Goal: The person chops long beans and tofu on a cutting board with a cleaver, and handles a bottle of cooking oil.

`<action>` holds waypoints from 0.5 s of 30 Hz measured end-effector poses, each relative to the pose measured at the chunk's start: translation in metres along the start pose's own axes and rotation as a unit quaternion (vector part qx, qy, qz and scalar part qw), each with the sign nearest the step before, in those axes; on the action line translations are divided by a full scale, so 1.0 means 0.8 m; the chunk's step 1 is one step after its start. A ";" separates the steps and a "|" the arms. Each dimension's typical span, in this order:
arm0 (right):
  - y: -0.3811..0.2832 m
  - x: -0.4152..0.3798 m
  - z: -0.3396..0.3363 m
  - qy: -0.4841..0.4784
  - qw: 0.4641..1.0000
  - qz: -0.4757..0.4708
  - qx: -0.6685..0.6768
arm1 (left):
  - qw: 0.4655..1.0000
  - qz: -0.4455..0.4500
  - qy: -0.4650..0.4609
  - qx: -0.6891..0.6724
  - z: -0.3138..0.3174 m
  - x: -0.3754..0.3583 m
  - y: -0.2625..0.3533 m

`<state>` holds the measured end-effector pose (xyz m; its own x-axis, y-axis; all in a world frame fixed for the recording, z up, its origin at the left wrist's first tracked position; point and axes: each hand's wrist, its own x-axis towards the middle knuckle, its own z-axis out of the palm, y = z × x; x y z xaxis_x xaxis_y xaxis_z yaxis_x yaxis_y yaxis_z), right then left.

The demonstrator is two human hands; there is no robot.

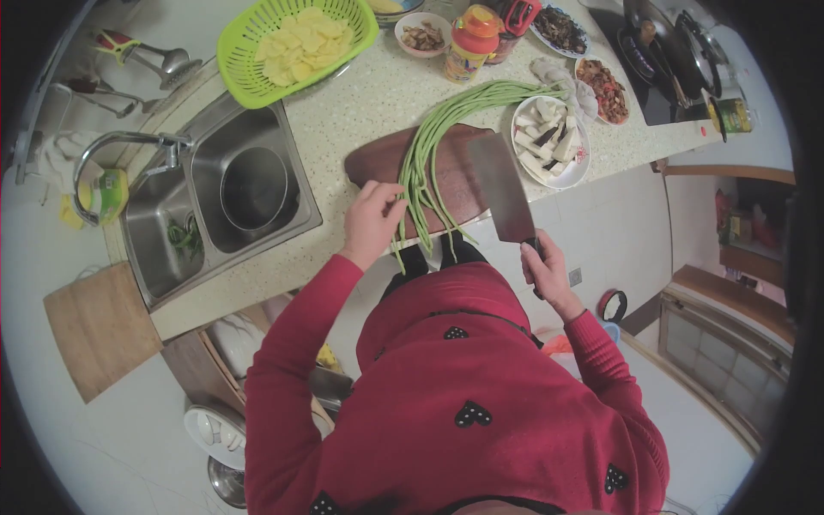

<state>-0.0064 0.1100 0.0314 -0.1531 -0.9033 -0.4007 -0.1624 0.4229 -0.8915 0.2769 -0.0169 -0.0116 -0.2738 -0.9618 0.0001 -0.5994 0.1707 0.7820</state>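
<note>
A bunch of long green beans (422,154) lies curved across a dark brown cutting board (371,160), its far end reaching right past the board and its near ends hanging over the counter edge. My left hand (374,220) is at the left side of the beans, fingers bent against them; whether it grips any is hard to tell. My right hand (548,268) holds a cleaver (503,190) by its dark handle, the broad blade pointing up over the board's right part. Beside the blade stands a white bowl (573,176) of cut eggplant pieces (544,137).
A double sink (287,150) with a faucet (129,137) is at the left. Behind stand a green basket (236,53) of yellow slices, a bowl of chopped food (422,36), a jar (471,43) and two more food dishes. The stove (657,107) is at the right.
</note>
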 end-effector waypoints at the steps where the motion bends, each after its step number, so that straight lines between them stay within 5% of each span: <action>1: -0.005 0.002 -0.005 -0.033 0.999 -0.002 -0.016 | 1.000 -0.002 -0.002 0.025 0.009 -0.001 0.005; 8: -0.026 0.030 -0.030 -0.224 0.966 -0.035 -0.125 | 0.977 0.084 0.105 0.163 0.062 0.009 -0.005; 15: -0.015 0.052 -0.024 -0.229 0.948 -0.125 -0.181 | 0.946 0.159 0.156 0.234 0.074 0.014 -0.007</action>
<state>-0.0299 0.0688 0.0296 0.3610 -0.8795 -0.3100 -0.4747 0.1129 -0.8729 0.2324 -0.0161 -0.0528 -0.3053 -0.8495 0.4303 -0.8117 0.4684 0.3488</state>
